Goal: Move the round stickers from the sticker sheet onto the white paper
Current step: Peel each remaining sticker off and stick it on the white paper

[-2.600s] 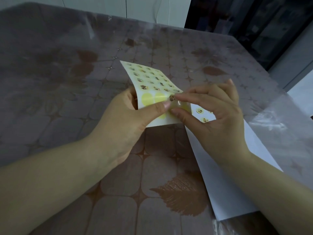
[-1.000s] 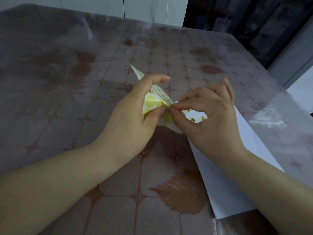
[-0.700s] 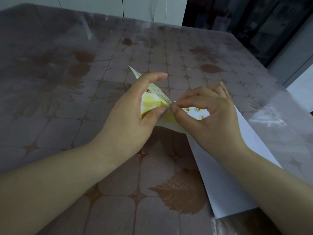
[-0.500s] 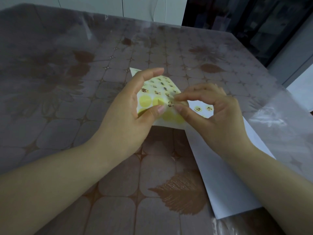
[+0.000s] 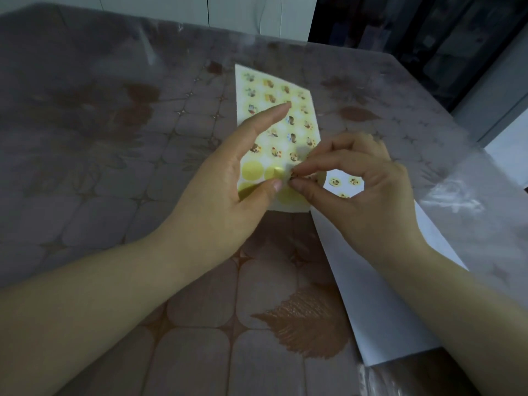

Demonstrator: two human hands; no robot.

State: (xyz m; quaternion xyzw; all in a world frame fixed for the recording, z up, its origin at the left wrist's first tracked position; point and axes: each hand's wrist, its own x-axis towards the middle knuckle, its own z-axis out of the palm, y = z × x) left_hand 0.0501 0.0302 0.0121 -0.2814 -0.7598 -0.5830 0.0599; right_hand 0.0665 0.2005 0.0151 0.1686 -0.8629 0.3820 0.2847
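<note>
The yellow sticker sheet (image 5: pixel 274 110) stands nearly flat above the table, with rows of small round stickers and several bare yellow circles along its near end. My left hand (image 5: pixel 228 190) holds its lower left corner, thumb on the front and index finger stretched up over the sheet. My right hand (image 5: pixel 360 190) pinches a round sticker (image 5: pixel 294 174) between thumb and index finger at the sheet's lower right part. The white paper (image 5: pixel 380 295) lies to the right under my right hand, and three round stickers (image 5: pixel 335 182) sit on its far end.
The table (image 5: pixel 114 167) wears a brown leaf-patterned cloth under clear plastic film. Crinkled plastic (image 5: pixel 457 201) bulges at the right edge. The table's far edge meets white cabinet doors and a dark opening at the back right.
The sheet has gone from folded and bent in my left hand to nearly flat and upright. My right fingers stay pinched at the same sticker spot.
</note>
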